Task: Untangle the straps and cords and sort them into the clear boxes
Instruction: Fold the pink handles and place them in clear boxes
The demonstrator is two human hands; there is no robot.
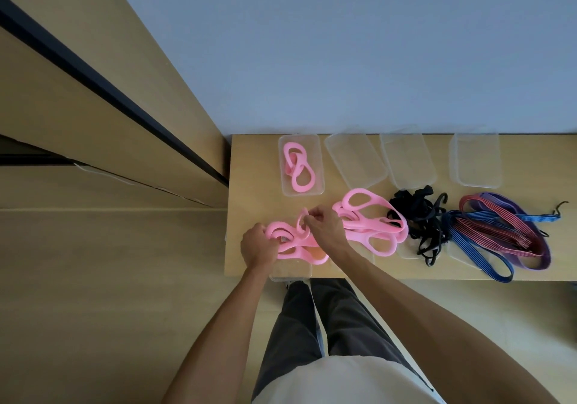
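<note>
1. Hard to make out: clear lids or boxes lie under the piles near the table's front edge, one [291, 271] just below the hands; their outlines are faint and mostly covered. The fingertips of both hands are partly buried in pink loops.
2. An orange patch [316, 254] shows under the right wrist; what it is cannot be told.
3. The right end of the table [249, 166] is cut off by the picture edge.
4. The table is light wood, set against a pale blue-grey wall [343, 44]. Tan wooden panels with a dark strip [103, 82] stand to the left. The floor [109, 278] is similar tan wood.
5. The left hand [259, 249] grips the left end of a tangle of pink straps [288, 241] near the front-left corner of the table, fingers curled round it.
6. The right hand [324, 227] pinches a loop at the top of the same tangle.
7. The held tangle runs roughly left to right, tilting down toward the right.
8. A second pile of pink straps [371, 219] lies just to the right of the hands, long axis running from upper left to lower right.
9. Four clear boxes stand in a row along the back edge. The leftmost box [301, 165] holds linked pink straps [299, 166] lying lengthwise front to back.
10. The other three boxes [356, 160] [407, 157] [476, 160] show nothing inside.
11. Black cords [418, 216] lie heaped right of the pink pile, touching it.
12. Blue, red and purple striped cords [499, 232] lie farther right, stretched mostly left to right.
</note>
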